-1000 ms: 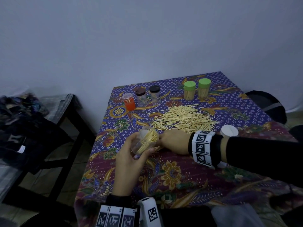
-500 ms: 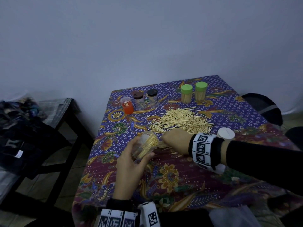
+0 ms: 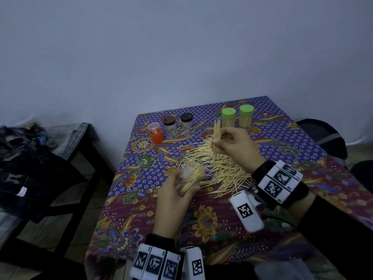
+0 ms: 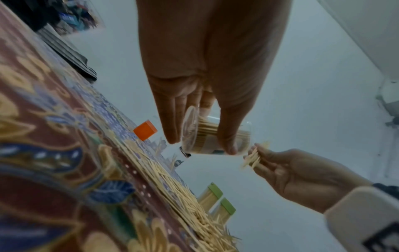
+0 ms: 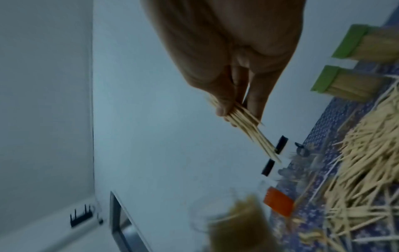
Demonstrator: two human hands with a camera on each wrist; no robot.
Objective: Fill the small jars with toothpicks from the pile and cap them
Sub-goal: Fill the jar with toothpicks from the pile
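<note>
The clear jar (image 5: 235,221) is a smear at the bottom edge of the right wrist view, its base cut off; in the head view the left hand (image 3: 173,201) covers the jar's lower wall; the black-lidded jars (image 5: 274,156) are too blurred to read their contents; the right hand (image 3: 235,147) hides part of the toothpick pile (image 3: 220,168); the left wrist view's tablecloth (image 4: 43,170) is smeared.

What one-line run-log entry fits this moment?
left hand: holds open jar, part-filled | right hand: pinches toothpick bundle above pile | jar uncapped
</note>
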